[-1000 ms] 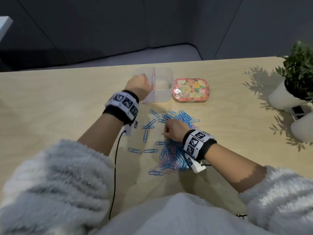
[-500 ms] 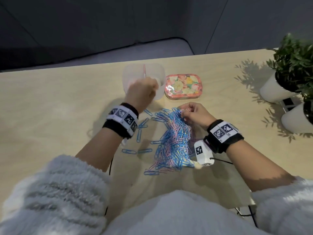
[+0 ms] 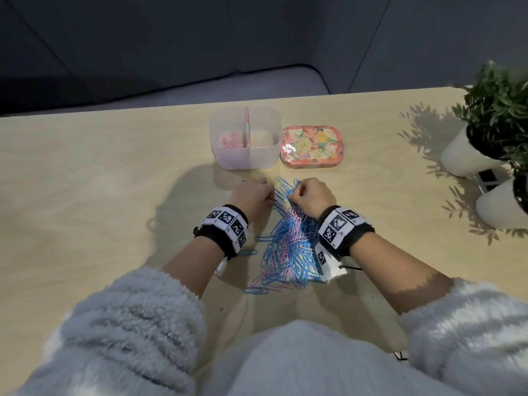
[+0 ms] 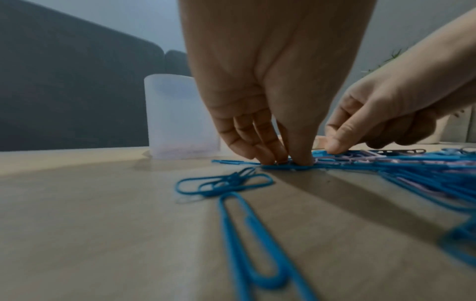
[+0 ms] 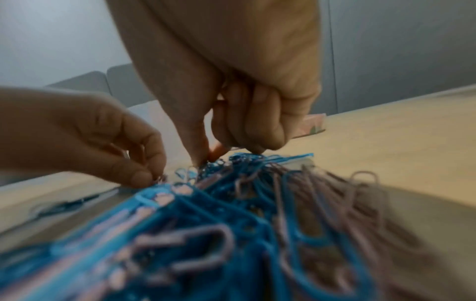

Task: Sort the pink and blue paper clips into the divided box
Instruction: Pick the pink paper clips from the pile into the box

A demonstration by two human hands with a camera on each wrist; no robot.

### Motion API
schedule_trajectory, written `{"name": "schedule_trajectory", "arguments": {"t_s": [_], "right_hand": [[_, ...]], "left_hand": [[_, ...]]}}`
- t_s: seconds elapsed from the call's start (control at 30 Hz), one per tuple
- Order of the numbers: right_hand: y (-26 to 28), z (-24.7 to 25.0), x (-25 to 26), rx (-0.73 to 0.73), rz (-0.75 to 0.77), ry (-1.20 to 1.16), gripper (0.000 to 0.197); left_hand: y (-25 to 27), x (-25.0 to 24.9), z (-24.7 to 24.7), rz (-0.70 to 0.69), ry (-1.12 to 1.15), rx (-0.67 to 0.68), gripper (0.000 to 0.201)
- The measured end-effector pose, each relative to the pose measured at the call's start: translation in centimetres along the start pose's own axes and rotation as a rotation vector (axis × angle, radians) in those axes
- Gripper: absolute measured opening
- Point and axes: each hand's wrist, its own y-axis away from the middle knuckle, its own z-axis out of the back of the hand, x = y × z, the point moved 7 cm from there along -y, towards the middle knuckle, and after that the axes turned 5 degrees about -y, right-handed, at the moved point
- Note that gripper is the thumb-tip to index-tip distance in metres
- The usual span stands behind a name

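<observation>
A heap of pink and blue paper clips lies on the wooden table in front of me. Behind it stands the translucent divided box with a pink divider. Pink clips lie in its left compartment, and the right one looks empty. My left hand is at the heap's far left edge, thumb and fingers pinching a clip against the table. My right hand is at the heap's far end. Its thumb and forefinger pinch a clip there, with the other fingers curled.
A floral tin sits right of the box. Two white pots with green plants stand at the right edge. Loose blue clips lie left of the heap, near my left wrist.
My left hand came back from the box to the heap's far left edge. My right hand moved from the heap's middle to its far end and now pinches there.
</observation>
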Motion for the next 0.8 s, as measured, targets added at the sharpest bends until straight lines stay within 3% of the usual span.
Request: {"name": "schedule_trajectory", "arguments": {"t_s": [0.17, 0.33, 0.5, 0.63, 0.8], "right_hand": [[0.0, 1.3, 2.4, 0.057, 0.043, -0.323, 0.026], [-0.4, 2.7, 10.1, 0.245, 0.107, -0.563, 0.028], [-4.0, 1.3, 17.2, 0.203, 0.177, -0.569, 0.030], [-5.7, -0.6, 18.4, 0.148, 0.132, -0.458, 0.033], [-6.0, -2.0, 18.5, 0.144, 0.096, -0.724, 0.031]], "left_hand": [[1.9, 1.6, -0.1, 0.030, 0.167, 0.001, 0.013], [4.6, 4.0, 0.4, 0.157, 0.418, -0.104, 0.017], [6.4, 4.7, 1.0, 0.157, 0.480, -0.140, 0.015], [6.9, 5.5, 3.2, 0.165, 0.459, -0.206, 0.013], [6.1, 7.4, 6.4, 0.273, 0.524, -0.350, 0.012]]}}
